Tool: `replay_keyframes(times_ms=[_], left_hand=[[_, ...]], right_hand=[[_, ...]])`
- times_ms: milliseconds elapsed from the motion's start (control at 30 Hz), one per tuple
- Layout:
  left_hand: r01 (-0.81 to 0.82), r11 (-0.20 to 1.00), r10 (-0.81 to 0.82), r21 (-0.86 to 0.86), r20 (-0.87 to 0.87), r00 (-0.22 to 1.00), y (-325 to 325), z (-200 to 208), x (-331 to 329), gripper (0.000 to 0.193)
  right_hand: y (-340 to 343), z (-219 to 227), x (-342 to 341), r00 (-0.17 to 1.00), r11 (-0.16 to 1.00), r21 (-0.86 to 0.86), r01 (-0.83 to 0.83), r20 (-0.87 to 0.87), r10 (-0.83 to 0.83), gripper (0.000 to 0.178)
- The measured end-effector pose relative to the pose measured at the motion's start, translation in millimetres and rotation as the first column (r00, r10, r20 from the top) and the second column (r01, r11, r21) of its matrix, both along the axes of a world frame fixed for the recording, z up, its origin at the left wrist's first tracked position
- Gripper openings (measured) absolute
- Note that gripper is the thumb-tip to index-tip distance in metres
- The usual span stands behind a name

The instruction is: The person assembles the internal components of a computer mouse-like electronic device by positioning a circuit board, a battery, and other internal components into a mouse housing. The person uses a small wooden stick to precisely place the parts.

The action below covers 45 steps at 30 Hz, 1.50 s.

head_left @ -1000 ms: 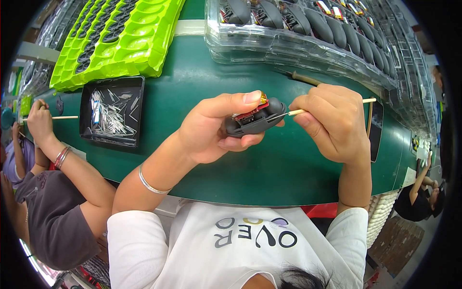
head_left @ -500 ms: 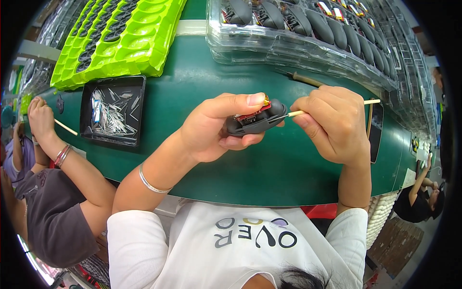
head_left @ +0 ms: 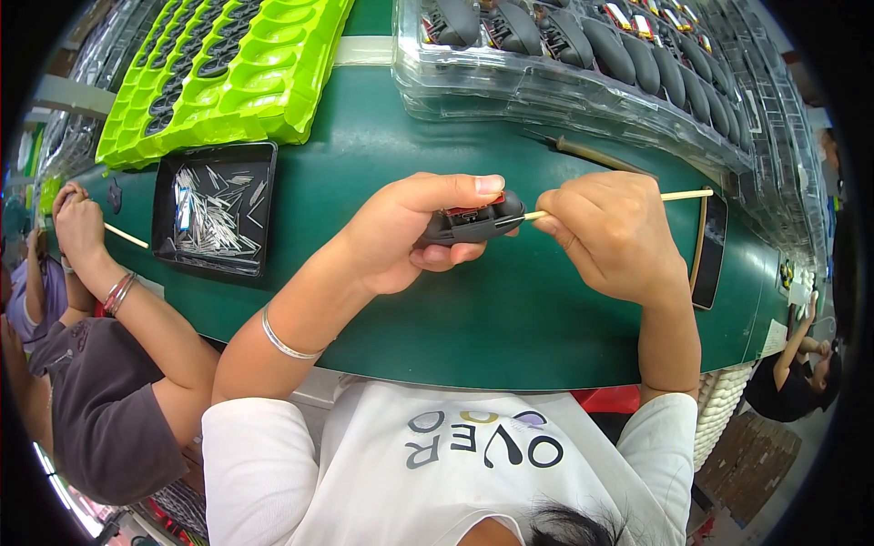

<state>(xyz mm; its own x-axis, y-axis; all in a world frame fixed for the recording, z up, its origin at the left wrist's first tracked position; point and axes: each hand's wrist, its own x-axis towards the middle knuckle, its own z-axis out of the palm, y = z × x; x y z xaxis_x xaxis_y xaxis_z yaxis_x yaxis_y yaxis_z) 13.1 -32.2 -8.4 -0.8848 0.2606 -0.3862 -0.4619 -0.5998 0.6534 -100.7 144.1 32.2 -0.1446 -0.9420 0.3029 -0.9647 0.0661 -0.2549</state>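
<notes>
Up off the table, my left hand [head_left: 410,223] grips a dark grey oval plastic device shell [head_left: 460,229]. Its thumb presses on top, with fingers curled underneath. Red and dark electronic parts show inside the shell. My right hand [head_left: 605,232] pinches a thin pale stick [head_left: 685,195], whose rear end sticks out to the right past the knuckles. The front end of the stick meets the shell's right end; whether it goes inside or only touches the edge I cannot tell.
A black tray [head_left: 266,196] of small metal strips lies left, below a lime-green moulded tray [head_left: 296,96]. Stacked clear trays [head_left: 510,96] with dark shells fill the back right. A brown-handled tool [head_left: 601,156] and dark flat rectangle [head_left: 715,246] lie right. A co-worker's arm [head_left: 159,314] is at left.
Both hands have shifted slightly left with the shell and stick. The shell has turned a little, and my left thumb now covers more of its top.
</notes>
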Motion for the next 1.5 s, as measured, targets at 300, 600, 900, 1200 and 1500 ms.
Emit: replay_keyframes(times_ms=[300, 600, 900, 1200, 1500], left_hand=[[-0.075, 0.976, 0.095, -0.204, 0.09, 0.991, 12, 0, -2, 0.034], [-0.105, 0.988, 0.105, -0.113, -0.007, 0.994, 4, 9, -1, 0.043], [-0.094, 0.992, 0.093, -0.085, -0.016, 0.996, 4, 12, 0, 0.046], [-0.045, 0.992, 0.04, -0.114, -0.043, 0.998, 4, 9, 0, 0.044], [-0.057, 0.986, 0.067, -0.154, 0.055, 0.996, 8, 4, -2, 0.04]], right_hand=[[-5, -12, 12, 0.992, 0.992, 0.109, 0.059, -0.114, -0.046, 0.014], [-4, 8, 4, 0.983, 0.992, -0.07, 0.109, -0.14, -0.118, 0.016], [0, 0, 4, 1.0, 0.982, -0.189, 0.025, 0.008, -0.024, 0.016], [-2, -7, 0, 0.995, 0.972, -0.229, -0.05, 0.071, 0.068, 0.013], [0, -8, 0, 0.989, 0.992, -0.076, -0.098, 0.104, 0.105, 0.018]])
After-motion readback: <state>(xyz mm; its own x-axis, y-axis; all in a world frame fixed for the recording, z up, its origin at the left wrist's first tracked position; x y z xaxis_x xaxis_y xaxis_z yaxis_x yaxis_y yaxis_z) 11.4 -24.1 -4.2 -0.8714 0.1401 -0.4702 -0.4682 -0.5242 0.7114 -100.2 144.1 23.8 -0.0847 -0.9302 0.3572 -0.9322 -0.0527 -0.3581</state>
